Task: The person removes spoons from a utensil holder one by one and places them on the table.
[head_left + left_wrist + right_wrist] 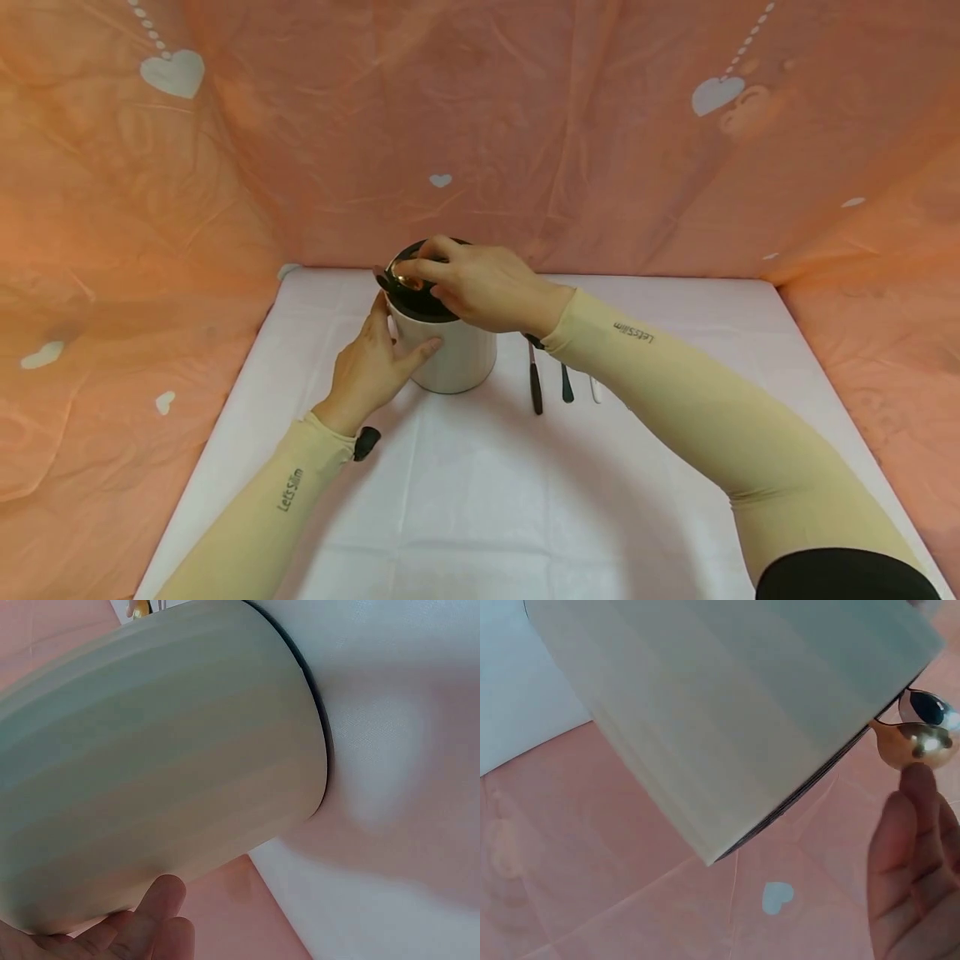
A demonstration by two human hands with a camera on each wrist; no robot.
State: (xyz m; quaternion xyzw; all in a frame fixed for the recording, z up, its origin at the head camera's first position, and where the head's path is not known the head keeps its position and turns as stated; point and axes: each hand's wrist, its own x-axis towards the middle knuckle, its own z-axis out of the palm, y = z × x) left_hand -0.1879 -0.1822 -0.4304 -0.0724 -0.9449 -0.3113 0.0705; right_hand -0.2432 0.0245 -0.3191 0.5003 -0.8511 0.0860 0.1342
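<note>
A white ribbed canister (457, 358) with a dark inside stands upright on the table. My left hand (367, 367) holds its left side, thumb across the front; the left wrist view shows the fingers (161, 900) along the wall. Over the mouth reaches my right hand (487, 287). One of its fingertips touches the bowl of a gold spoon (915, 742), while the thumb appears apart from it. Beside the gold bowl, a shiny dark-looking spoon (928, 707) also leans out past the rim. Both spoon handles run into the canister, out of sight.
Right of the canister lie a brown-handled utensil (536, 392), a dark-handled one (567, 388) and a pale-handled one (596, 391), their far ends hidden by my right arm. Pinkish-orange cloth (600, 167) with pale hearts walls the back and sides of the white-covered table (465, 517).
</note>
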